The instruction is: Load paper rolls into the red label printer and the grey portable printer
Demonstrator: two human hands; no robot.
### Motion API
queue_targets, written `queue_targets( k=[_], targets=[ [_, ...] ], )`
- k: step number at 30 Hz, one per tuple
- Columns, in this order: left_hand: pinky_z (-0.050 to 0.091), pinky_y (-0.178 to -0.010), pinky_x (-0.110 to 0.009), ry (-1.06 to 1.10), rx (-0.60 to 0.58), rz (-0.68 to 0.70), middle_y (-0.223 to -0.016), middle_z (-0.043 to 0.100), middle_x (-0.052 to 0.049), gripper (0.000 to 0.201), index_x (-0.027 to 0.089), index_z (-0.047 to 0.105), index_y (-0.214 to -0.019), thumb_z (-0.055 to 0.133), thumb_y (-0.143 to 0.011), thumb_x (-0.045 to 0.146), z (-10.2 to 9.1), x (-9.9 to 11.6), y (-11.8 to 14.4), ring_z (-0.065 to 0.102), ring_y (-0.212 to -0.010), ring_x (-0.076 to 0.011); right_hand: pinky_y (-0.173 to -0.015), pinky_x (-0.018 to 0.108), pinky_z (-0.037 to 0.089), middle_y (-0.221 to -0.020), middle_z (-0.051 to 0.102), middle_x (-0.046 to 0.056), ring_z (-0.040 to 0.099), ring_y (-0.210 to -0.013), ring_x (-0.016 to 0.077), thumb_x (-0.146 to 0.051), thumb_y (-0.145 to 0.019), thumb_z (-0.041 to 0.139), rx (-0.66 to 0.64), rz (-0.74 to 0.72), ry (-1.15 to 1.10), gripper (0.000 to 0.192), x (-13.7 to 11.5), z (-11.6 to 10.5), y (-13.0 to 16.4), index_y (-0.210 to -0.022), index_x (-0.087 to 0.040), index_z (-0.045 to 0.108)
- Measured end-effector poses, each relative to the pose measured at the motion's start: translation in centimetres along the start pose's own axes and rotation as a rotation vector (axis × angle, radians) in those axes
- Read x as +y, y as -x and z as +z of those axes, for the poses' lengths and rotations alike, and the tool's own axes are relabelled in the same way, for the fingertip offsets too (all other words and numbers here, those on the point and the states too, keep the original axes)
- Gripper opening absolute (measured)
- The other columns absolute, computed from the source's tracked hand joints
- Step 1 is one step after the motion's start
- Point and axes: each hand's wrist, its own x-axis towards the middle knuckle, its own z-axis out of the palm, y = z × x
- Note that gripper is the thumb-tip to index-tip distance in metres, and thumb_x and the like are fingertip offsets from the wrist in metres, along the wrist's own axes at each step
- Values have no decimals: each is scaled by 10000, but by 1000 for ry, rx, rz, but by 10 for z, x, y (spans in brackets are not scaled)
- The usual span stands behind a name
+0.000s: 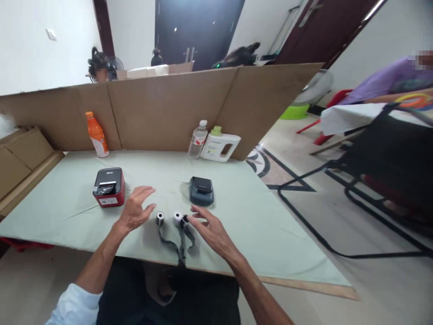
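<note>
My left hand (137, 211) hovers over the table with its thumb and fingers apart and nothing in them. To its right a small paper roll (160, 218) stands on end, a dark strip trailing from it toward the table's front edge. My right hand (210, 229) has its fingers apart beside a dark-topped roll (184, 220); whether a fingertip touches it I cannot tell. Against that one stands a white paper roll (177, 218), also with a dark strip. A red and black printer (109, 187) is left of my left hand. Beyond my right hand lies a dark grey printer (202, 191).
At the back, a cardboard screen (162, 113) borders the table (243, 216). Before it stand an orange bottle (96, 135), a clear water bottle (198, 141) and a white jug (219, 146). A cardboard box (23, 158) is at left, a black chair (389, 162) at right. Other people sit nearby.
</note>
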Motion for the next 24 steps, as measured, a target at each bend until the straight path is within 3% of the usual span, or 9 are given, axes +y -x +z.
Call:
queue_targets(
  k=[3, 6, 9, 11, 14, 18, 21, 24],
  targets=[
    [423, -1199, -535, -178, 322, -61, -1393, 640, -140, 468, 206, 654, -1342, 698, -877, 236, -45, -20, 12, 564, -1349, -312, -820, 427, 612, -1281, 686, 157, 694, -1103, 301, -600, -894, 659, -21, -91, 13, 577, -23, 8, -16, -1318, -211, 688],
    [383, -1219, -555, -216, 522, -278, -1515, 531, -187, 735, 180, 544, -1467, 804, -802, 352, -83, -55, 31, 469, -1446, -361, -954, 465, 587, -1381, 646, 152, 648, -1228, 309, -598, -906, 663, -140, -177, -6, 627, -48, 32, -38, -1409, -224, 630],
    [475, -1127, -554, 36, 440, -587, -1582, 447, -252, 1109, 173, 380, -1579, 921, -650, 446, -101, -91, 50, 446, -1469, -416, -1106, 540, 499, -1547, 536, 174, 560, -1375, 342, -640, -881, 685, -341, -185, -33, 786, -68, 70, -65, -1522, -213, 528],
    [506, -1093, -534, 254, 330, -692, -1503, 535, -256, 1201, 151, 380, -1566, 968, -560, 443, -102, -109, 58, 533, -1397, -416, -1160, 558, 449, -1633, 424, 201, 487, -1452, 374, -681, -825, 732, -480, -153, -82, 938, -76, 99, -85, -1571, -180, 464],
    [552, -1042, -506, 462, 194, -667, -1319, 683, -194, 1123, 130, 490, -1455, 984, -499, 450, -98, -121, 61, 671, -1219, -373, -1198, 567, 405, -1626, 439, 192, 438, -1486, 411, -697, -731, 813, -613, -112, -140, 1038, -86, 141, -113, -1563, -178, 475],
    [582, -988, -502, 401, 215, -653, -1186, 746, -149, 957, 130, 579, -1315, 968, -507, 465, -92, -126, 58, 724, -1087, -345, -1131, 519, 480, -1380, 682, 106, 597, -1318, 370, -658, -740, 825, -716, -203, -246, 828, -95, 179, -134, -1393, -187, 633],
    [580, -990, -496, 344, 247, -609, -1190, 750, -141, 903, 140, 586, -1316, 943, -556, 471, -88, -129, 56, 724, -1088, -334, -1062, 454, 527, -1242, 736, 72, 655, -1204, 309, -605, -761, 826, -724, -260, -309, 767, -99, 194, -134, -1369, -180, 632],
    [572, -998, -492, 345, 266, -573, -1208, 746, -146, 915, 137, 578, -1338, 936, -567, 475, -80, -129, 53, 720, -1105, -334, -1030, 434, 538, -1211, 741, 74, 670, -1158, 295, -555, -775, 828, -686, -267, -307, 733, -99, 192, -127, -1371, -177, 627]
  ],
)
